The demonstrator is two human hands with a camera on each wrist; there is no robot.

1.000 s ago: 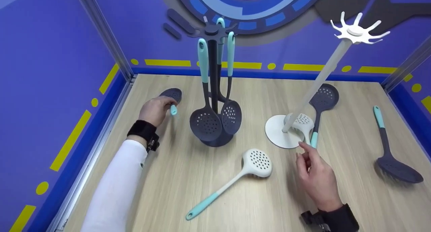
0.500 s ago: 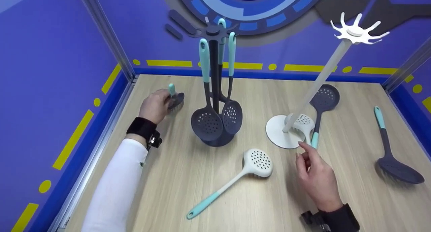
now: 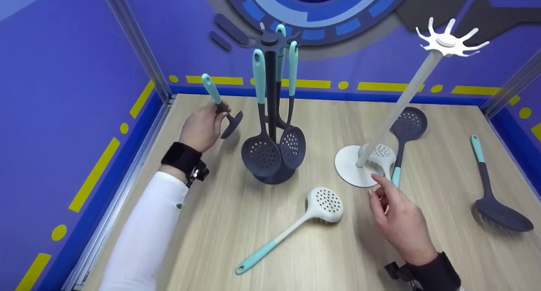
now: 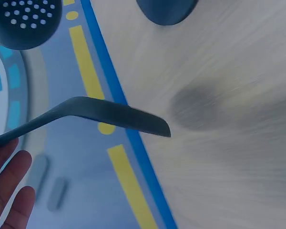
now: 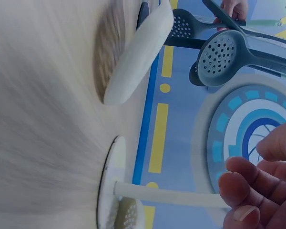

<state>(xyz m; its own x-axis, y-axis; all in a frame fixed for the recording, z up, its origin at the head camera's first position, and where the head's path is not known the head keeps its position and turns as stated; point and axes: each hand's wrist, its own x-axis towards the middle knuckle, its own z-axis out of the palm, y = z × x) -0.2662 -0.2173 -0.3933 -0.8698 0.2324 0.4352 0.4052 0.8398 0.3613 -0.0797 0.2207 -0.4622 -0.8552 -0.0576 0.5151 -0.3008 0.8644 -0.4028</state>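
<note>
My left hand [image 3: 203, 127] pinches the dark stem of a skimmer [image 3: 211, 88] with a mint handle, at the left beside the black rack. The handle points up and the head [image 4: 114, 113] hangs tilted, apart from the table, with its shadow below. My right hand [image 3: 403, 221] holds nothing, its fingers loosely bent, just in front of the white rack's round base [image 3: 348, 164]. On the black rack [image 3: 270, 96] hang several dark skimmers [image 3: 261, 156] with mint handles. A white skimmer [image 3: 324, 204] lies on the table between the hands.
The white rack's post [image 3: 405, 101] leans right in view, hooks [image 3: 446, 39] on top. Another white skimmer [image 3: 383, 153] lies at its base. Behind it lies a dark skimmer [image 3: 408, 123]; one more dark utensil [image 3: 503, 215] lies far right. Blue panels [image 3: 84, 71] enclose the table.
My left hand has lifted the dark skimmer off the table and turned it, so its handle now points up. The hand moved slightly right. My right hand has hardly moved.
</note>
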